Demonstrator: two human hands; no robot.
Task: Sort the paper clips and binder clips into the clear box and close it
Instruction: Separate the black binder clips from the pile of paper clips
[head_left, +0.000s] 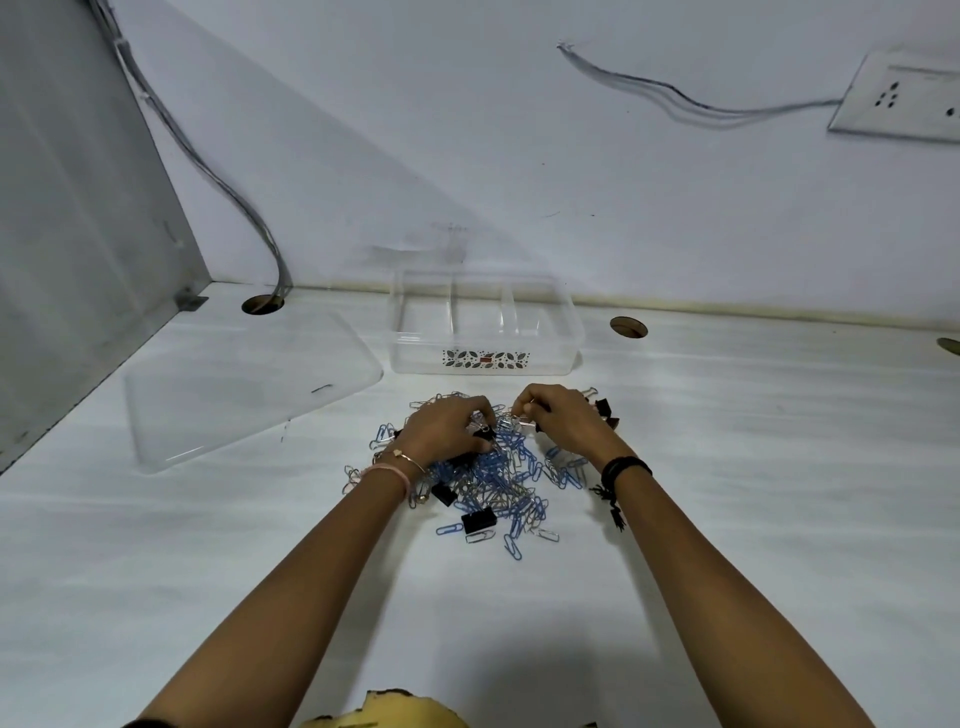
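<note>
A pile of blue and silver paper clips (506, 480) mixed with black binder clips (478, 520) lies on the white desk in front of me. My left hand (447, 428) rests on the pile's far left, fingers pinched on a small black binder clip (487, 431). My right hand (558, 418) is at the pile's far right, fingertips pinched on a thin clip. Behind the pile stands the clear box (483, 361), open, with dividers inside and nothing visible in it. Its clear lid (244, 384) lies flat to the left.
The desk meets a white wall behind the box. Two round cable holes (262, 304) (628, 327) sit near the back edge, with cables running up from the left one. A grey partition (78, 208) closes the left side. A wall socket (904, 98) is at upper right.
</note>
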